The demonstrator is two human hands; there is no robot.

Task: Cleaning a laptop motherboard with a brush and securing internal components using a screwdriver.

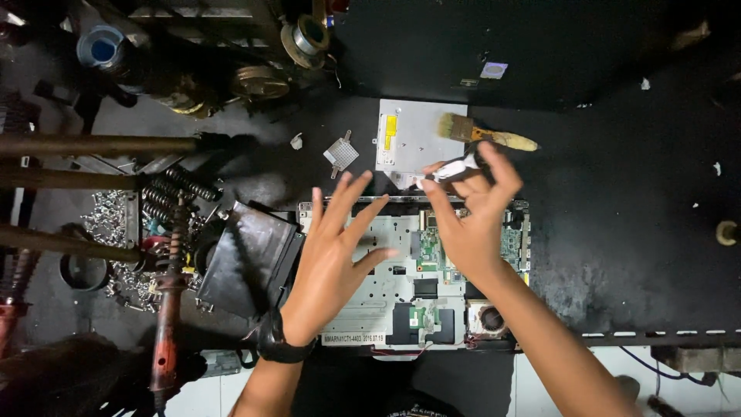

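Your forearms rise from the bottom edge over the opened laptop (401,286) at centre frame. Your left hand (332,262) hovers above its metal frame, fingers spread wide, holding nothing. Your right hand (471,224) pinches a small white tool (451,171) at the laptop's top edge. Above lie a silver drive (413,139), then a brush (482,134).

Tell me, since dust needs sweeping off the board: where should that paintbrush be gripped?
Probably by the yellow handle of the paintbrush, coming from its right end. It lies flat with bristles pointing left over the silver drive, so the handle end is free.
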